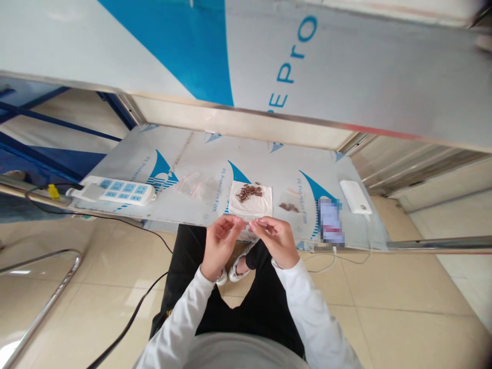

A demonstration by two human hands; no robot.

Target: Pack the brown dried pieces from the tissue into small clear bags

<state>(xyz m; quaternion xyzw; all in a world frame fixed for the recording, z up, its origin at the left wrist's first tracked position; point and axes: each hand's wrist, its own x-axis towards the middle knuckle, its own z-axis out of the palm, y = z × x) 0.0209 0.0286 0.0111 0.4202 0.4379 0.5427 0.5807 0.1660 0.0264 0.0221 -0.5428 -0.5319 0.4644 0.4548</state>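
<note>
My left hand (pixel 223 238) and my right hand (pixel 275 238) meet at the table's front edge, fingertips pinched close together. Between them hangs a small clear plastic bag (pixel 248 234), its top edge gripped from both sides; its outline is faint. Just beyond my fingers lies a white cloth or paper sheet (pixel 251 206) bearing a heap of small brown cylindrical pieces (pixel 249 191). To the right is a clear bag with several brown pieces (pixel 289 207) in it. Flat clear bags with reddish seal lines (pixel 196 187) lie on the left.
A white power strip (pixel 125 190) with blue sockets lies at the left of the film-covered table (pixel 192 148). On the right are a phone (pixel 330 223) and a white power bank (pixel 355 197) with cables. A raised shelf (pixel 253 51) spans the back.
</note>
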